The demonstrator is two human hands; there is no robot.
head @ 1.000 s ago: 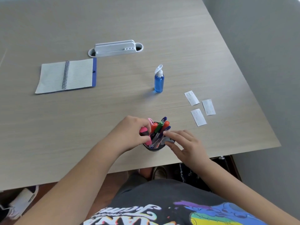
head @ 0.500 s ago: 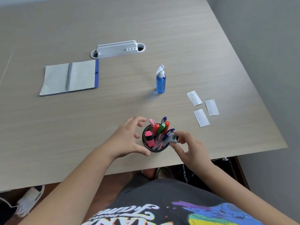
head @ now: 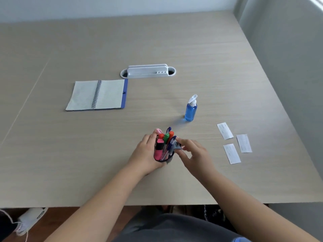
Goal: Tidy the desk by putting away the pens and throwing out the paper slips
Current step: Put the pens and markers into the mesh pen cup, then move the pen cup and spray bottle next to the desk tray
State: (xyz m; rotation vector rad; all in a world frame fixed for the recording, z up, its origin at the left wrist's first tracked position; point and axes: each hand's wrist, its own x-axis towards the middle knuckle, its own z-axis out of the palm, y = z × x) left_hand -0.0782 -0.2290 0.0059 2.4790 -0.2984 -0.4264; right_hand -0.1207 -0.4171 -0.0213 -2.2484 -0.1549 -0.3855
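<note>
Bench [head: 87,163]: carries all items. Pen cup [head: 164,158]: full of pens [head: 166,140], clasped by left hand [head: 146,154], fingers wrapped round its left side. Right hand [head: 194,154]: fingers loosely spread, tips touching cup's right rim. Paper slips [head: 232,153]: three, flat, well right of right fingers.

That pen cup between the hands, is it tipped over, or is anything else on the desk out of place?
The pen cup tilts, gripped by the left hand. Three paper slips lie loose to its right. Nothing looks spilled.
</note>
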